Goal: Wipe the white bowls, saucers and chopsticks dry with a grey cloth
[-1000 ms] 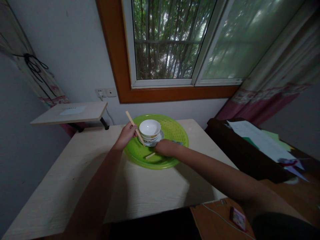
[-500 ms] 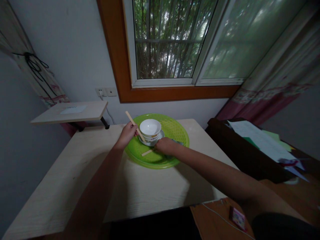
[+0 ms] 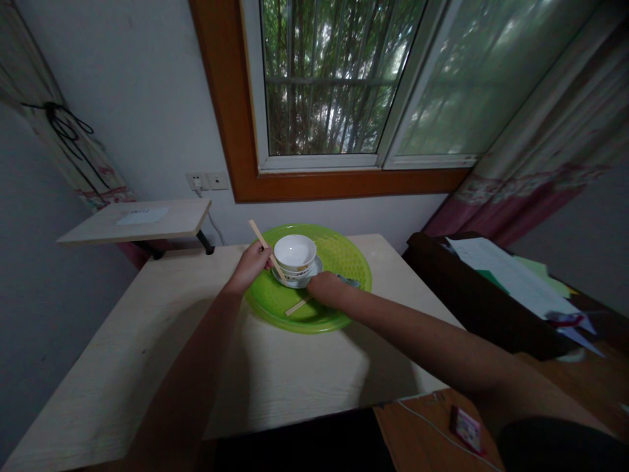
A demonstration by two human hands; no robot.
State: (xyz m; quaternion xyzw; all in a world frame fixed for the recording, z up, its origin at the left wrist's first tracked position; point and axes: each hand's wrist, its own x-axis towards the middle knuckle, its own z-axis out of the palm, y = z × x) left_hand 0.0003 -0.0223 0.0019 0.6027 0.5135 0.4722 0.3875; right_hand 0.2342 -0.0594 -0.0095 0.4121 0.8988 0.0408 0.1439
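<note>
My left hand [image 3: 254,263] is closed around pale wooden chopsticks [image 3: 260,234], held slanting with their lower end beside the bowls. A stack of white bowls [image 3: 295,252] sits on a white plate [image 3: 318,265], within a round green plastic tray [image 3: 361,260]. My right hand [image 3: 325,288] is closed low over the tray, at the plate's front right. Another light wooden chopstick [image 3: 297,306] sticks out to the left from under it; whether it is one or a pair I cannot tell. A greyish-blue item [image 3: 350,282] lies behind my right wrist, partly hidden and not clear enough to name.
The tray rests on a pale wooden table [image 3: 275,373]. A small raised shelf [image 3: 181,219] with a paper label stands at the back left. To the right, papers [image 3: 511,275] lie on a dark brown piece of furniture [image 3: 457,298]. A window [image 3: 339,85] is behind.
My right hand has shifted slightly right, and the chopstick under it has moved right and toward me, its angle steeper. My left hand and its chopsticks have barely moved.
</note>
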